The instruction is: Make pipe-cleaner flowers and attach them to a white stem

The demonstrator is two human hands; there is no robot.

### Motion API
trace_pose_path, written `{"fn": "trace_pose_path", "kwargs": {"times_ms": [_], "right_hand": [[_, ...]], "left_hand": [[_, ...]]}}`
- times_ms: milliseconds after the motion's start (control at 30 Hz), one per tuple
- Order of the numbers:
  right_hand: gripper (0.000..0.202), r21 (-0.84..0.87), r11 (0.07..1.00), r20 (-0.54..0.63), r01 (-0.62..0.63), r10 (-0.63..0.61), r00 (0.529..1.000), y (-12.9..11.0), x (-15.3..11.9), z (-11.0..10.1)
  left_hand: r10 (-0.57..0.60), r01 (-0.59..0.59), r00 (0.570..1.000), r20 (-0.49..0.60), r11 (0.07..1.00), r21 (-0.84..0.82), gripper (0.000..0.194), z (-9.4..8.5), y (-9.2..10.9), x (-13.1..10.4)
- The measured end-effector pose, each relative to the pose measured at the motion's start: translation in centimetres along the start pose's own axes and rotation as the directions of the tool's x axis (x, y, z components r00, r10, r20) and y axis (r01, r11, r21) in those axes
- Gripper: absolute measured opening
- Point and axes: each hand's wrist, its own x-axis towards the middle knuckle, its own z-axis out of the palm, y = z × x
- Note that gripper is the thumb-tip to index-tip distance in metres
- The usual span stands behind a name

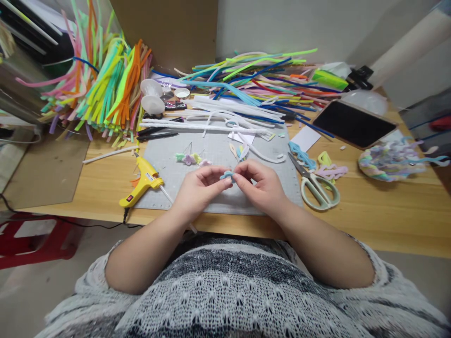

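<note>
Between my two hands, over the grey cutting mat [162, 188], is a small light-blue piece of bent pipe cleaner [227, 174]. My left hand [202, 188] pinches it from the left with thumb and fingertips. From the other side my right hand [260, 185] has its thumb and fingers closed on the same piece. Its exact shape is partly hidden by the fingertips. Just beyond the left hand lie small pipe-cleaner flowers [190, 158] in green, purple, yellow and pink. A few short coloured pieces [242, 152] rest beyond the right hand.
A yellow glue gun [143, 180] lies at left, its cord running off the edge. Scissors [317, 188] and bent pipe-cleaner strips [303, 156] are at right, near a phone [354, 123] and a fuzzy pastel bundle [385, 159]. Piles of pipe cleaners [246, 80] line the back.
</note>
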Motion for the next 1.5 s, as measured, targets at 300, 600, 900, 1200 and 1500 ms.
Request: {"fn": "trace_pose_path", "kwargs": {"times_ms": [300, 600, 900, 1200, 1500], "right_hand": [[0.008, -0.545, 0.836, -0.009, 0.062, -0.080, 0.997, 3.5, 2.0, 0.0], [0.012, -0.559, 0.816, 0.017, 0.149, -0.168, 0.986, 1.8, 1.0, 1.8], [0.010, -0.433, 0.873, 0.390, 0.226, -0.044, 0.920, 0.6, 0.9, 5.8], [0.019, -0.532, 0.806, 0.396, 0.258, -0.032, 0.918, 0.9, 1.3, 6.4], [0.018, -0.615, 0.725, 0.405, 0.310, -0.046, 0.913, 1.6, 1.3, 6.9]], "left_hand": [[0.437, -0.250, 0.814, -0.384, 0.859, 0.447, 0.023, -6.7, 0.7, -2.2], [0.506, 0.066, 0.840, -0.197, 0.266, 0.962, 0.032, -12.8, 0.2, -5.6], [0.492, 0.122, 0.854, -0.168, 0.124, 0.985, 0.045, -13.7, -0.9, -6.0], [0.443, 0.153, 0.878, -0.183, 0.104, 0.983, 0.047, -14.3, -1.0, -6.0], [0.383, 0.253, 0.893, -0.237, 0.008, 0.967, 0.050, -14.0, -0.9, -5.2]]}}
